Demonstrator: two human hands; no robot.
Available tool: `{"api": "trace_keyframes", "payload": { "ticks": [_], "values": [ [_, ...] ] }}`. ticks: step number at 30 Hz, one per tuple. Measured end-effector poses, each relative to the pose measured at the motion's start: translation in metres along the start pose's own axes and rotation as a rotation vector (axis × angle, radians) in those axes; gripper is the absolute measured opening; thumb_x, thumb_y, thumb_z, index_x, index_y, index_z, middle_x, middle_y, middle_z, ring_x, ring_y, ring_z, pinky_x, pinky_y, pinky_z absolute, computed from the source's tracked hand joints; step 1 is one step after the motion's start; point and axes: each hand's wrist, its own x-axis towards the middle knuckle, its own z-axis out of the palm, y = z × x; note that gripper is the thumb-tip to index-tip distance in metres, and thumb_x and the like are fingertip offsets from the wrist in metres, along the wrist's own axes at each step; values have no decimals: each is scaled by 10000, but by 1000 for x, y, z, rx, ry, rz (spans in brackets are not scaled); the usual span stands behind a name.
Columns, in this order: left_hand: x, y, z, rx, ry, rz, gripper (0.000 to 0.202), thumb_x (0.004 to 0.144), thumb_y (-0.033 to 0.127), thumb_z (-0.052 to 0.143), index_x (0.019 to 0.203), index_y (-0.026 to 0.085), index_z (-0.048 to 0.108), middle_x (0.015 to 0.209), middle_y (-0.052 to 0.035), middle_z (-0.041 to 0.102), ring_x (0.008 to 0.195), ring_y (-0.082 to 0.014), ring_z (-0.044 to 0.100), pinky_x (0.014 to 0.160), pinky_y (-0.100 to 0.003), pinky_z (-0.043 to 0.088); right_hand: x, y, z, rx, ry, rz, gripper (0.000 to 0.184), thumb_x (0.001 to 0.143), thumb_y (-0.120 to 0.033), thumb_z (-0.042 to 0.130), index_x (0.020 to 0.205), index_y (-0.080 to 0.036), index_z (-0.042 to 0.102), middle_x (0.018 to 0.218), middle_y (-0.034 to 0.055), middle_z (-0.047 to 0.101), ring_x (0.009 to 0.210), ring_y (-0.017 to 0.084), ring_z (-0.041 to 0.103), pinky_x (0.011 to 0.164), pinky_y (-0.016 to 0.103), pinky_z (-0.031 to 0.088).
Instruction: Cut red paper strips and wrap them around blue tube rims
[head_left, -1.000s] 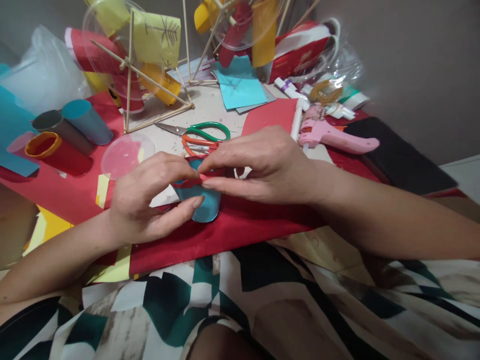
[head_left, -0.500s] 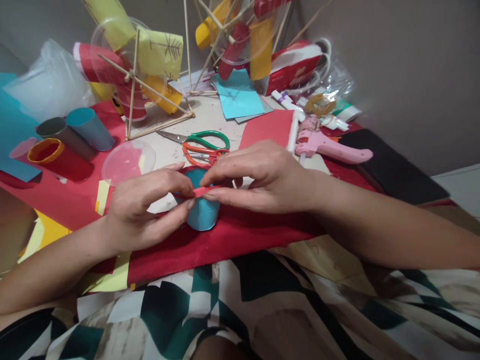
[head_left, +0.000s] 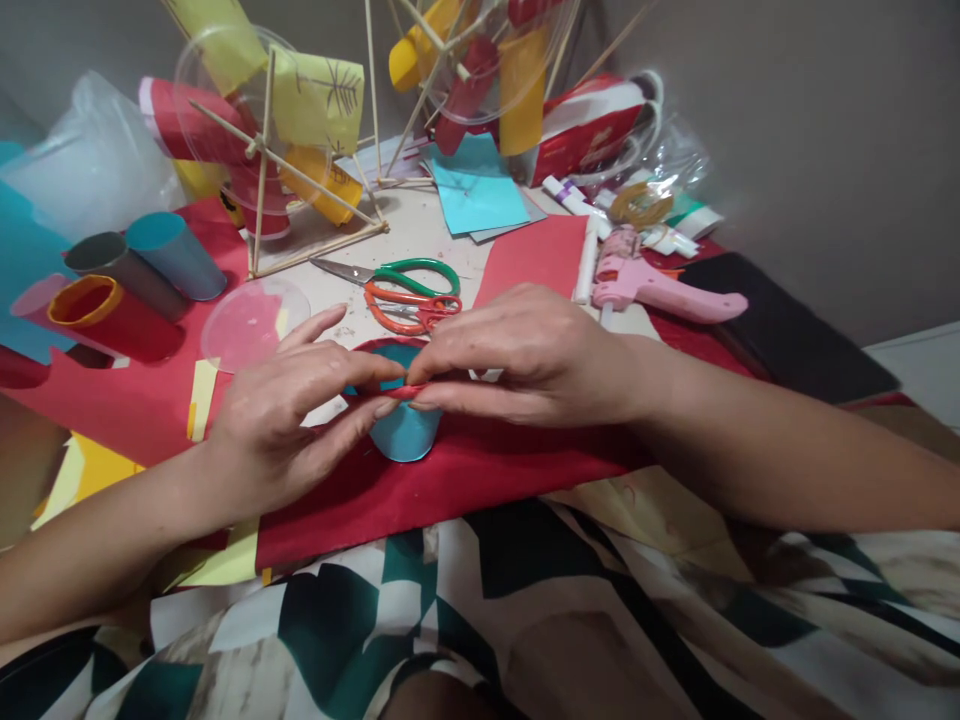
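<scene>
A blue paper cup (head_left: 406,432) with a red paper strip (head_left: 397,392) along its rim stands close in front of me. My left hand (head_left: 292,415) pinches the rim from the left, thumb outside and index finger inside, with its other fingers lifted. From the right, my right hand (head_left: 517,360) pinches the same rim and strip between thumb and fingertips. The fingertips of both hands nearly meet at the near side of the rim. Just behind the cup lie scissors (head_left: 412,290) with green and orange handles.
Several paper tubes (head_left: 124,335) stand at left beside a clear plastic disc (head_left: 255,325). Behind is a stick-framed wheel with paper cups (head_left: 259,150), and another further back. A pink glue gun (head_left: 660,290) lies right, near a black flat object (head_left: 795,330).
The left fingers have spread, with the far ones raised away from the cup. The red strip's piece at the near rim now lies flatter, and the right fingertips press on it.
</scene>
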Motion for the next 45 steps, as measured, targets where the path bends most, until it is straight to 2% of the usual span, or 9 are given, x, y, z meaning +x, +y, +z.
{"api": "trace_keyframes", "payload": {
  "ticks": [9,14,19,24,29,33,39,45],
  "values": [
    [3,3,-6,-23,-74,-13,97,903,188,694,999,194,680,871,5,773,741,-136,740,1214,-542,389,0,-8,-3,57,-26,82,162,997,-286,598,1012,-159,697,864,49,748,745,132,675,659,250,478],
    [4,5,-8,-17,-111,-19,61,925,203,666,984,214,672,862,21,767,742,-139,734,1219,-566,363,1,-12,-4,126,-43,140,114,983,-244,611,988,-180,705,822,28,734,707,126,659,674,252,485],
    [5,7,-10,-25,-160,1,44,945,213,632,975,227,662,842,27,750,743,-138,723,1234,-546,332,3,-13,-5,200,-79,106,133,986,-208,601,940,-147,710,843,46,740,754,119,666,703,237,492],
    [5,7,-10,-33,-258,-23,67,953,159,584,918,183,635,822,16,712,783,-124,701,1240,-538,289,4,-12,-4,164,-99,34,121,974,-135,595,927,-115,705,866,42,751,787,105,680,708,209,495],
    [5,1,-12,-48,-198,27,53,953,191,613,940,199,663,898,1,748,878,-140,716,1258,-497,241,3,-9,-3,139,-86,30,145,989,-168,583,915,-147,706,879,28,765,785,102,697,729,210,515],
    [5,-3,-10,-24,-177,85,28,944,225,641,946,216,668,929,2,762,926,-162,709,1240,-513,270,3,-8,-2,188,-72,37,133,984,-181,599,925,-130,707,928,62,769,859,122,718,784,224,535],
    [2,-3,-2,23,-213,170,92,971,196,560,941,240,636,904,19,743,1001,-168,672,1269,-487,201,4,-14,-7,141,-205,24,181,1004,-181,557,905,-137,703,923,56,757,833,119,702,722,217,513],
    [1,-6,-1,61,-174,217,88,960,155,546,959,213,612,909,1,730,974,-174,665,1244,-509,256,2,-16,-3,126,-108,60,169,1007,-260,579,970,-150,703,967,55,769,874,131,710,773,243,523]
  ]
}}
